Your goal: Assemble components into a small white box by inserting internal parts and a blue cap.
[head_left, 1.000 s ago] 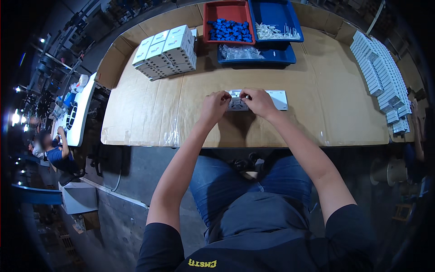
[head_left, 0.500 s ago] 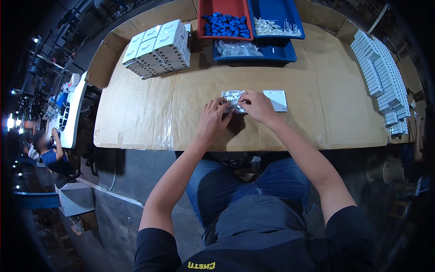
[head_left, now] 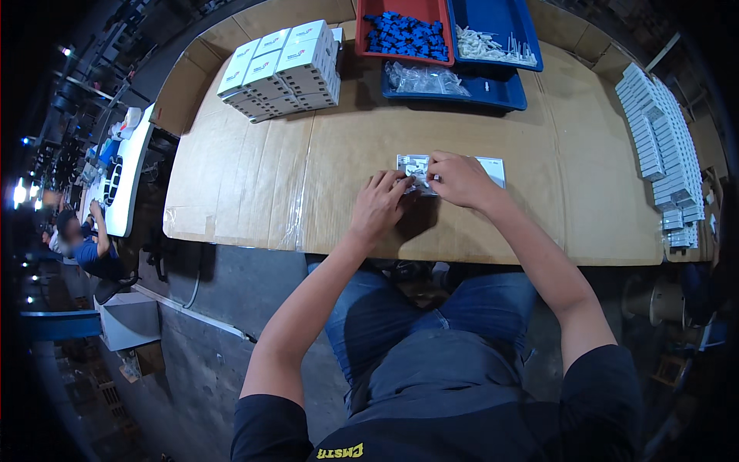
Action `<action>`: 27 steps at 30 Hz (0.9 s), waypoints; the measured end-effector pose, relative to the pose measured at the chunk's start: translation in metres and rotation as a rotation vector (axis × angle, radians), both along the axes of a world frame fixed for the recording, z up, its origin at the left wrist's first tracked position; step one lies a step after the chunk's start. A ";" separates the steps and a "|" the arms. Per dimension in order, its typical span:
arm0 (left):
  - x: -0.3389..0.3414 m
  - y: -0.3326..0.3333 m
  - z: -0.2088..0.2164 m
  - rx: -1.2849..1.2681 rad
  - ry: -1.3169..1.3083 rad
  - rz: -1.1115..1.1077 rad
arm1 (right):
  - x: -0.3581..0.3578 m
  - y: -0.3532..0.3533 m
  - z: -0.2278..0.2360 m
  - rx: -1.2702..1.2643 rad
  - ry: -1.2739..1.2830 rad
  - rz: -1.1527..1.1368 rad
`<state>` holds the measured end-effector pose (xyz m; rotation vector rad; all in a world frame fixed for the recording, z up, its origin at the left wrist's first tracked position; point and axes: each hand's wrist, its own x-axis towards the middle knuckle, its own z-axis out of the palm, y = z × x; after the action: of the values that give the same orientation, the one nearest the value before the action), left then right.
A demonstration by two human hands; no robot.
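Note:
A small white plastic housing (head_left: 413,162) with an open, detailed inside lies on the cardboard-covered table in front of me. My left hand (head_left: 379,204) rests at its left and near edge, thumb and fingers bent together against it. From the right, my right hand (head_left: 462,182) reaches over the housing, its fingertips pinched inside. Whatever small part sits between those fingertips is hidden. Just right of the housing lies a flat white plate (head_left: 495,169), partly covered by my right hand.
A block of stacked white boxes (head_left: 281,69) stands back left. Behind the work are a red tray (head_left: 369,48) of blue parts, a blue tray (head_left: 532,38) of white parts and a lower blue tray (head_left: 493,95) with clear bags. White pieces (head_left: 654,146) are stacked at right. Another person (head_left: 96,246) sits far left.
The whole view has shifted, so the table's contents appear farther right. My right hand covers slightly more of the white plate. Both hands stay at the housing.

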<state>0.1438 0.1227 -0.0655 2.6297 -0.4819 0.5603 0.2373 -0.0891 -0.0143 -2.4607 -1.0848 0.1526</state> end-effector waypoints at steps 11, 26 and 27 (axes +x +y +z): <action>0.008 0.002 0.011 -0.005 0.130 -0.011 | 0.039 -0.013 0.029 0.210 0.205 -0.012; 0.014 0.004 0.029 -0.139 0.300 0.068 | 0.282 0.046 0.074 0.227 -0.115 -0.296; 0.015 0.001 0.038 -0.160 0.333 0.073 | 0.302 0.057 0.072 0.228 -0.121 -0.293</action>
<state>0.1584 0.1239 -0.0271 2.5243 -0.2281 0.1655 0.5392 -0.0316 0.0579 -2.4089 -0.7296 -0.2015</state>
